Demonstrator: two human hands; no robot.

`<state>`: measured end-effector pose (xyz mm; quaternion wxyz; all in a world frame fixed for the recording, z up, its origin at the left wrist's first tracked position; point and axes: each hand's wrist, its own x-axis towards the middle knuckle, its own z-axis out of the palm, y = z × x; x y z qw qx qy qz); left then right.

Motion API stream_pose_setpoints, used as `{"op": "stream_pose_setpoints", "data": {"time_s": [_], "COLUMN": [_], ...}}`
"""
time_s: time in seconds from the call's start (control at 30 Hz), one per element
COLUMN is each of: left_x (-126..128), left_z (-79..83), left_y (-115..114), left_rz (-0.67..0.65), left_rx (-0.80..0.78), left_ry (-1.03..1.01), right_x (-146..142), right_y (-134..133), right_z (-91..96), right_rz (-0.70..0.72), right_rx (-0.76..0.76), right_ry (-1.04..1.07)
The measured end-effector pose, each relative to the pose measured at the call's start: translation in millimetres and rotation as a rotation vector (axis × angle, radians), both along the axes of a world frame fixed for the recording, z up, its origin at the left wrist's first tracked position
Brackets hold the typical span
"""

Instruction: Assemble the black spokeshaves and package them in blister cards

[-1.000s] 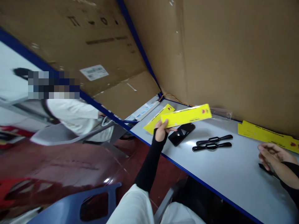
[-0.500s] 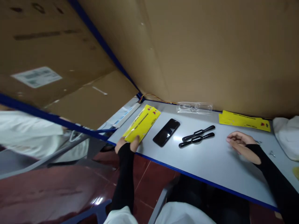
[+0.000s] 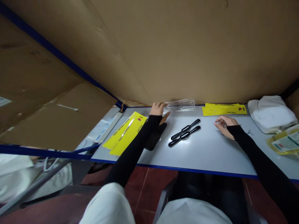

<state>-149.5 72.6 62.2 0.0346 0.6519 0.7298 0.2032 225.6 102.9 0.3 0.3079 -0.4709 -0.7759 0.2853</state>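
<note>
My left hand [image 3: 160, 112] reaches to the back of the table, fingers and thumb apart, at the left end of a clear plastic blister tray [image 3: 181, 105]. Whether it touches the tray I cannot tell. Two black spokeshave bodies [image 3: 185, 133] lie side by side in the middle. My right hand [image 3: 224, 125] hovers to their right, fingers loosely curled with a gap to the thumb, holding nothing. Beneath my left forearm is a partly hidden black phone [image 3: 153, 139]. Yellow printed cards [image 3: 127, 132] lie on the left; more yellow cards [image 3: 224, 109] rest at the back right.
Small metal screws [image 3: 250, 132] lie right of my right wrist. A white cloth bundle [image 3: 271, 113] and a bottle of yellow liquid [image 3: 286, 141] stand at the right. Cardboard walls [image 3: 175, 53] close off the back and left. A thin cable [image 3: 134, 102] runs along the back edge.
My left hand has let go of the yellow cards at the left and moved right and back to the plastic tray. The view has turned right. My right hand stays near the spokeshaves.
</note>
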Motion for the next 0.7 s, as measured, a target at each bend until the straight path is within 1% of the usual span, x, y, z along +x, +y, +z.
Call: {"op": "stream_pose_setpoints", "data": {"time_s": [0.03,0.07,0.1,0.13,0.17,0.2,0.3,0.37,0.43,0.53,0.63,0.7], "left_x": [13,26,37,46,54,60,67,66,63,60,56,54], "left_z": [-1.8,-4.5,-8.2,-12.8,-18.0,-23.4,-36.3,-41.2,-45.6,-56.4,-70.3,-76.1], "left_y": [14,21,22,18,10,-1,-31,-41,-41,-32,-22,-17], "left_rz": [-0.089,-0.176,-0.259,-0.321,-0.355,-0.353,-0.198,-0.162,-0.141,-0.092,-0.129,-0.164], "left_rx": [-0.025,-0.061,-0.116,-0.179,-0.246,-0.307,-0.304,-0.332,-0.377,-0.432,-0.479,-0.476], "left_ry": [-0.005,-0.022,-0.045,-0.069,-0.088,-0.095,-0.075,-0.088,-0.098,-0.047,-0.007,-0.028], "right_x": [1,2,5,9,14,21,49,68,82,90,90,91], "right_y": [3,5,9,13,17,21,33,38,39,38,38,40], "right_z": [-1.2,-1.7,-1.3,0.1,2.4,5.6,16.0,19.5,17.9,7.3,-6.6,-15.5], "right_rz": [0.006,0.009,0.005,-0.009,-0.033,-0.065,-0.166,-0.195,-0.188,-0.151,-0.113,-0.091], "right_rx": [0.016,0.031,0.045,0.056,0.064,0.067,0.062,0.024,-0.042,-0.129,-0.162,-0.136], "right_ry": [-0.019,-0.041,-0.061,-0.075,-0.082,-0.082,-0.108,-0.189,-0.268,-0.319,-0.370,-0.403]}}
